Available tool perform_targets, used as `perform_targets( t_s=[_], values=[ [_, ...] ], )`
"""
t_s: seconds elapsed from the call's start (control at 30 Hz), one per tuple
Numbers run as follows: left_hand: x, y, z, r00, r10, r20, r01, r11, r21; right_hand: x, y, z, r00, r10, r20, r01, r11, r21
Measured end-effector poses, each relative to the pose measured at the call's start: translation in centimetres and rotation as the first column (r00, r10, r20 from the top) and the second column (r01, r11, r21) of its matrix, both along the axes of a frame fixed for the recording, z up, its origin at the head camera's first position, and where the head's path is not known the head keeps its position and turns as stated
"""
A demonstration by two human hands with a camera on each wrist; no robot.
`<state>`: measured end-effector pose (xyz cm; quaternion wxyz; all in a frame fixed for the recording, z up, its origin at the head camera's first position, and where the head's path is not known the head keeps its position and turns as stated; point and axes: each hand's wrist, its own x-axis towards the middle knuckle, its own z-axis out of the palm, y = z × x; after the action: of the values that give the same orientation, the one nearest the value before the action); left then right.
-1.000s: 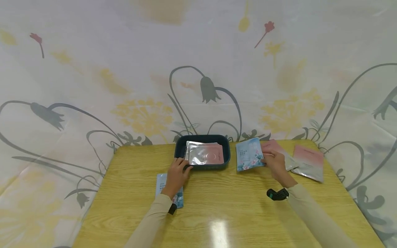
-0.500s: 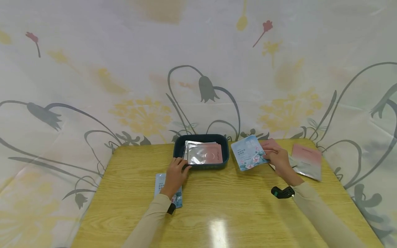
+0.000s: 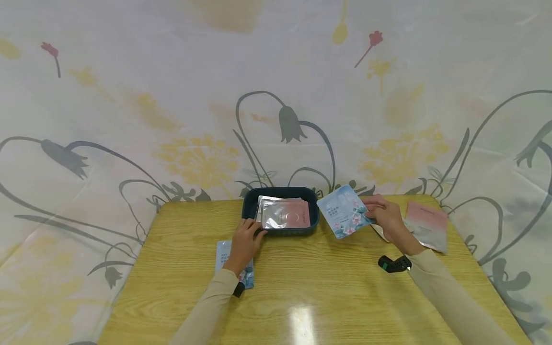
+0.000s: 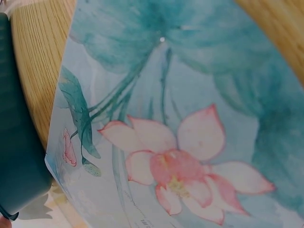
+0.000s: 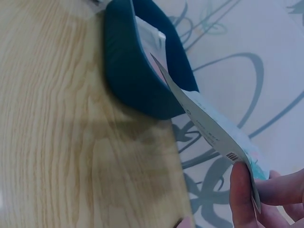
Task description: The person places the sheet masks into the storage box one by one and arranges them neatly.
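Note:
In the head view my right hand (image 3: pixel 390 223) pinches a blue flowered sachet (image 3: pixel 342 215) by its right corner, thumb on one face and fingers on the other. The sachet is raised and tilted beside a dark teal plastic basket (image 3: pixel 282 232); the right wrist view shows the sachet (image 5: pixel 209 128) edge-on. My left hand (image 3: pixel 246 244) holds the basket's front left rim. Inside lie several pink and silver sachets (image 3: pixel 293 215). Below my left wrist a second blue sachet (image 3: pixel 223 254) lies flat, partly hidden; its lotus print (image 4: pixel 175 166) fills the left wrist view.
At the right of the wooden table (image 3: pixel 310 273) lies a pink and silver sachet (image 3: pixel 427 223). Another silver sachet (image 3: pixel 380 234) is mostly covered by my right hand. A flower-printed cloth (image 3: pixel 185 96) hangs directly behind the table.
My right hand has lifted the blue sachet and turned it, its left corner now closer to the basket. My left hand has stayed at the rim.

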<state>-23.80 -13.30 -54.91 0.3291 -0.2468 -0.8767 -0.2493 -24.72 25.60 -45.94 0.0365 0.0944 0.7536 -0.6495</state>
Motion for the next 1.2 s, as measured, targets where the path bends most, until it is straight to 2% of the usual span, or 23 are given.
perform_targets(
  t_s=[0.27, 0.5, 0.8, 1.07, 1.2],
  values=[
    [0.2, 0.0, 0.1, 1.000, -0.003, 0.003, 0.003, 1.000, 0.005, -0.2, -0.3, 0.4, 0.998, 0.054, -0.018, -0.053, 0.998, 0.036],
    [0.1, 0.0, 0.0, 1.000, -0.004, 0.012, 0.004, 1.000, 0.006, -0.5, -0.7, 0.7, 0.995, 0.100, -0.018, -0.100, 0.995, 0.001],
    [-0.1, 0.0, -0.1, 1.000, 0.001, 0.014, -0.001, 1.000, 0.010, -1.5, -1.6, 0.5, 0.990, 0.140, -0.003, -0.139, 0.988, 0.063],
    [-0.1, 0.0, -0.2, 1.000, 0.005, 0.000, -0.005, 1.000, 0.015, -2.4, -2.6, 0.3, 0.988, 0.152, 0.005, -0.152, 0.988, 0.022],
    [-0.2, 0.0, -0.3, 1.000, 0.009, -0.010, -0.008, 1.000, 0.017, -2.7, -3.1, 0.3, 0.983, 0.183, 0.012, -0.183, 0.982, 0.037]
  ],
)
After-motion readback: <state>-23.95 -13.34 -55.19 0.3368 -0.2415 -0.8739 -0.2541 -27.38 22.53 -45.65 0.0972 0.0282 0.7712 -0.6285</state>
